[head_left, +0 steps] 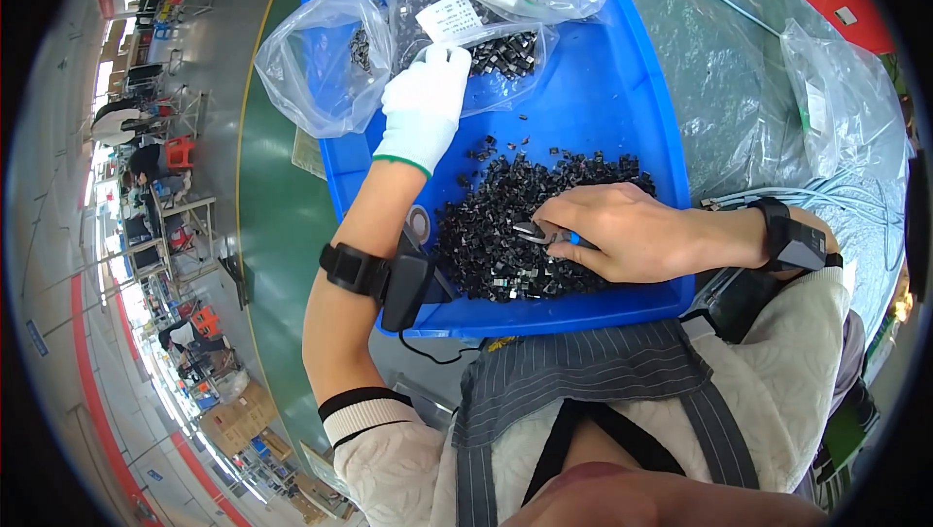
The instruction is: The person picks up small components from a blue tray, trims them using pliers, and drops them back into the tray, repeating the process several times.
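Small black parts lie heaped, glossy and angular, at the centre of the frame in a blue plastic tray; single pieces are too small to make out; the bare right hand is curled on the heap, pinching a small metal tool, mostly hidden by the fingers; the white-gloved left hand, at upper centre, grips a crinkled clear plastic bag of dark parts; another bag sits at its left.
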Available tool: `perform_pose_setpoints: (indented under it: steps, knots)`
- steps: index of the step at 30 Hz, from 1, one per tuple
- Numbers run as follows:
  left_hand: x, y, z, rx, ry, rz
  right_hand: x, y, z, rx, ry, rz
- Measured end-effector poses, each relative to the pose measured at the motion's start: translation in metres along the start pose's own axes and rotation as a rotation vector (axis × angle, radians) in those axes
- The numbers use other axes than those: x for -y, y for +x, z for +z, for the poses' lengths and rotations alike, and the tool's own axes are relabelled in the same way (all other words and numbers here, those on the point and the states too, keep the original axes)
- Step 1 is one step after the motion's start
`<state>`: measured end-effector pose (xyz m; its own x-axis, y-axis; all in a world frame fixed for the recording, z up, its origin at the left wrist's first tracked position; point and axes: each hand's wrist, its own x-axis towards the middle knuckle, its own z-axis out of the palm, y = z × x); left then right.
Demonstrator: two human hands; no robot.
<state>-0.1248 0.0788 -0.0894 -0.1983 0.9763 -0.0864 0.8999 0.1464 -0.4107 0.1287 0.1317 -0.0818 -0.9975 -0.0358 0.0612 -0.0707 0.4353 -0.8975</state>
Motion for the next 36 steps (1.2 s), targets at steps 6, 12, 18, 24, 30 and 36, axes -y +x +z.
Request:
perform_pose_setpoints:
  steps: [6, 12, 18, 24, 30, 36]
  knots:
    - [-0.006, -0.006, 0.011, -0.128, -0.052, 0.026, 0.004, -0.003, 0.012, -0.011, 0.0, 0.0]
    - [-0.004, -0.035, -0.01, -0.246, -0.294, -0.151, 0.005, 0.0, 0.017, -0.011, -0.002, 0.005]
    - [-0.04, -0.105, -0.086, -0.021, -1.792, -0.522, 0.011, 0.001, 0.005, 0.014, 0.067, 0.117]
    - [-0.087, -0.104, -0.103, -0.242, -2.108, -0.601, 0.015, 0.002, -0.036, -0.044, 0.067, 0.153]
    - [-0.111, -0.087, -0.098, -0.382, -1.946, -0.394, 0.008, -0.006, -0.056, -0.021, 0.037, 0.152]
    - [-0.117, -0.068, -0.101, -0.391, -1.737, -0.312, 0.004, -0.014, -0.076, -0.036, 0.048, 0.13]
